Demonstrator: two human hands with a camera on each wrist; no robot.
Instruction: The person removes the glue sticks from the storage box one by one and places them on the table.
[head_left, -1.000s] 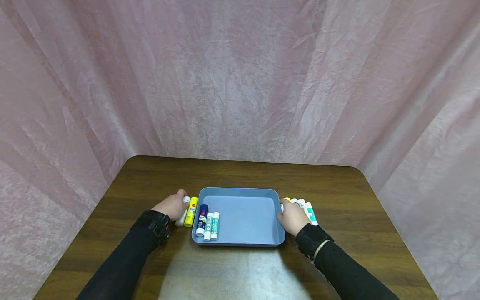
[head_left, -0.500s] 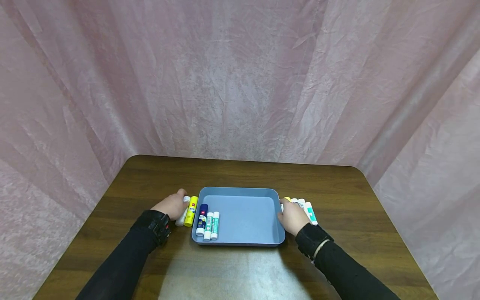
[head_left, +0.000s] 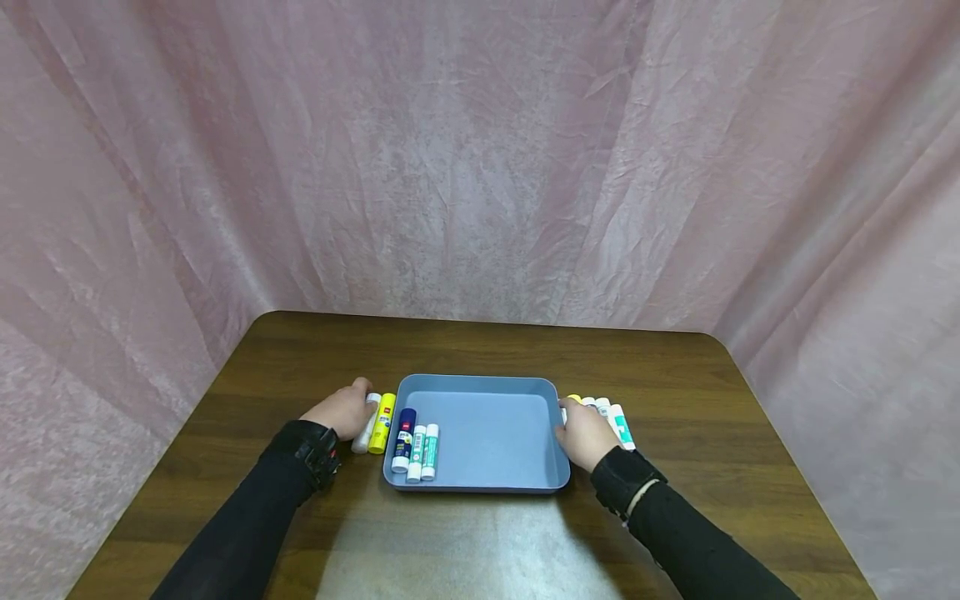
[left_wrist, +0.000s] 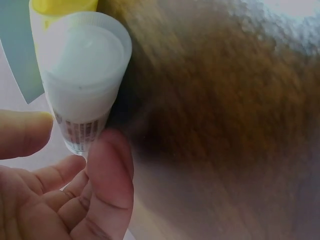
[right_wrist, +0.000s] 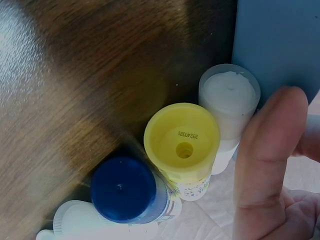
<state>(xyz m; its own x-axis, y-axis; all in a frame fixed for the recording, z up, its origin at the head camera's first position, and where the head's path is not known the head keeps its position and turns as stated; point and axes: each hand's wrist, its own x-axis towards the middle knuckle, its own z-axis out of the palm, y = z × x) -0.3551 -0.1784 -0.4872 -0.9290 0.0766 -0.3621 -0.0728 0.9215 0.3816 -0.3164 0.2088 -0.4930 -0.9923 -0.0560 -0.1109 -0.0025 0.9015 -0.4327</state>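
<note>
In the head view my left hand (head_left: 341,412) is at a white glue stick (head_left: 363,437), left of a yellow glue stick (head_left: 382,423). The left wrist view shows its finger (left_wrist: 111,175) and thumb (left_wrist: 25,132) pinching the white glue stick (left_wrist: 87,60). My right hand (head_left: 587,433) is at the right rim of the blue tray (head_left: 495,433). Its nearest digit (right_wrist: 272,145) lies alongside a white glue stick (right_wrist: 229,97), between stick and tray; I cannot tell whether it grips it. Beside that are a yellow glue stick (right_wrist: 182,140) and a blue-ended glue stick (right_wrist: 123,190).
Inside the tray, at its left, lie a dark blue glue stick (head_left: 403,440) and two white-and-green ones (head_left: 422,452). A white-and-teal glue stick (head_left: 622,427) lies outermost right. The wooden table (head_left: 472,542) backs onto a pink curtain (head_left: 480,167).
My left hand and the white glue stick at it have shifted very slightly. The right hand, the tray and the other glue sticks have kept their places.
</note>
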